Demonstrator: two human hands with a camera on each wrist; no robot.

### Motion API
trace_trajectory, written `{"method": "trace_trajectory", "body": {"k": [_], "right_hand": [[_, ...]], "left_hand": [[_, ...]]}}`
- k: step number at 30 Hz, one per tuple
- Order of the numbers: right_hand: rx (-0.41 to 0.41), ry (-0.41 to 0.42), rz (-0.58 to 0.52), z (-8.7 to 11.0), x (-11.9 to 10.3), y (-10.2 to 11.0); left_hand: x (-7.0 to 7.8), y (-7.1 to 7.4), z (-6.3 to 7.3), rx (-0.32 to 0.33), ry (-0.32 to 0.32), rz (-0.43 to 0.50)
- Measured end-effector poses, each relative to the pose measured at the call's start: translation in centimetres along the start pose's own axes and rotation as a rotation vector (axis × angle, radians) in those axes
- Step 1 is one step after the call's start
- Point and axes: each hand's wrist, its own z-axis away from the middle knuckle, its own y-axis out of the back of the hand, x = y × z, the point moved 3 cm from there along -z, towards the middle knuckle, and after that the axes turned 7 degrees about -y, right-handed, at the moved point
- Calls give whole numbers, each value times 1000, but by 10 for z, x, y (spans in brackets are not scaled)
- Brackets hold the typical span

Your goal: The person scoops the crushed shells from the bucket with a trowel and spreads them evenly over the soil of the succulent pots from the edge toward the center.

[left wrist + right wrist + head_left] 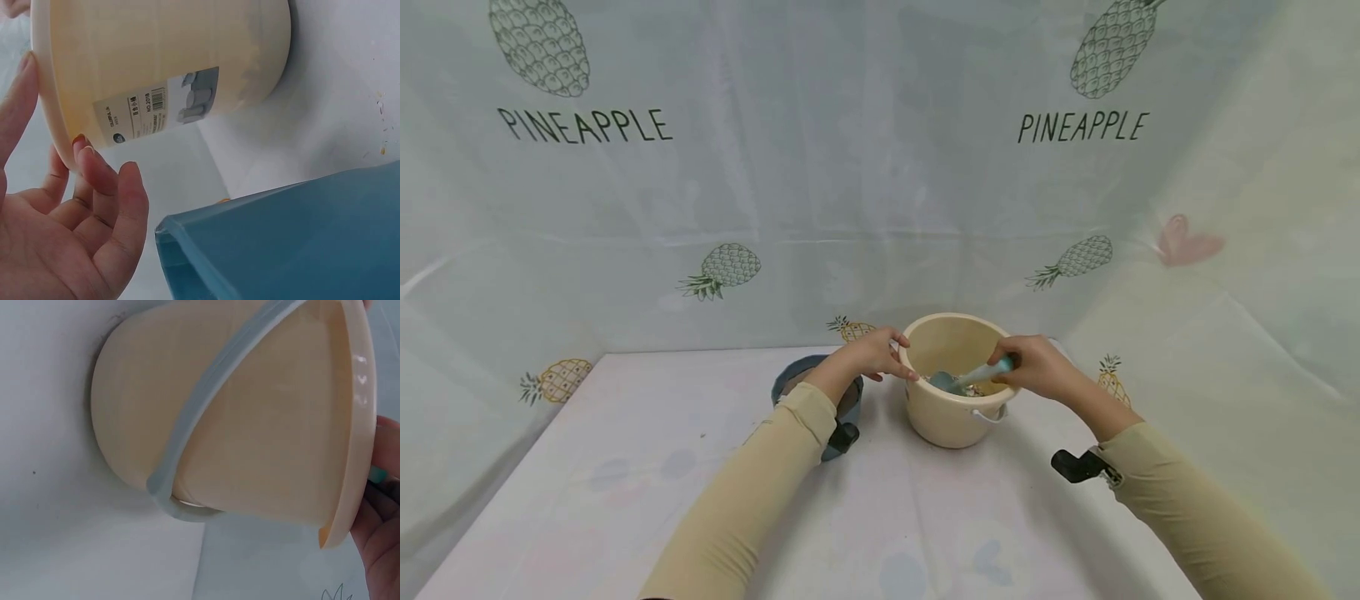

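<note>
1. At the back of the table (662,400), against the printed sheet, the bucket and bin stand side by side. Loose cloth could ruck and shift both if either is dragged.
2. The bucket (951,425) stands on its base to the right of the bin, with the scoop and some loose bits inside. Judging by how both hands work at its upper edge, a hard push there might tip it.
3. The bin (281,237) sits beneath the left forearm; I cannot tell whether they touch. A dropped elbow could knock it.
4. The left hand (872,354) pinches the bucket's rim lightly, thumb and fingers bent at the edge. Such a slight hold could slip, leaving the bucket free to turn.
5. The right hand (1037,364) is clamped on the scoop's handle, near the opposite rim; knuckles might catch that rim during a lift.
6. The scoop (988,372) slants into the bucket, its head low inside. Raised askew, it could spill.
7. The bail (206,394) hangs down the bucket's side, where a sleeve might snag it.
8. The bits (977,390) lie loose; quick stirring could scatter them. A few crumbs (382,150) dot the cloth.
</note>
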Motion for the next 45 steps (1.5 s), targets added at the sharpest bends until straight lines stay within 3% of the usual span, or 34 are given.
{"method": "trace_trajectory", "body": {"k": [9, 22, 31, 45], "right_hand": [[-10, -79, -89, 3, 2, 3], [-33, -86, -173, 7, 2, 15], [-1, -157, -272, 14, 3, 25], [65, -262, -408, 20, 18, 24]], "left_hand": [[1, -1, -2, -5, -5, -8], [4, 0, -4, -15, -9, -12], [3, 1, -3, -21, -13, -9], [-5, 1, 4, -5, -10, 79]]}}
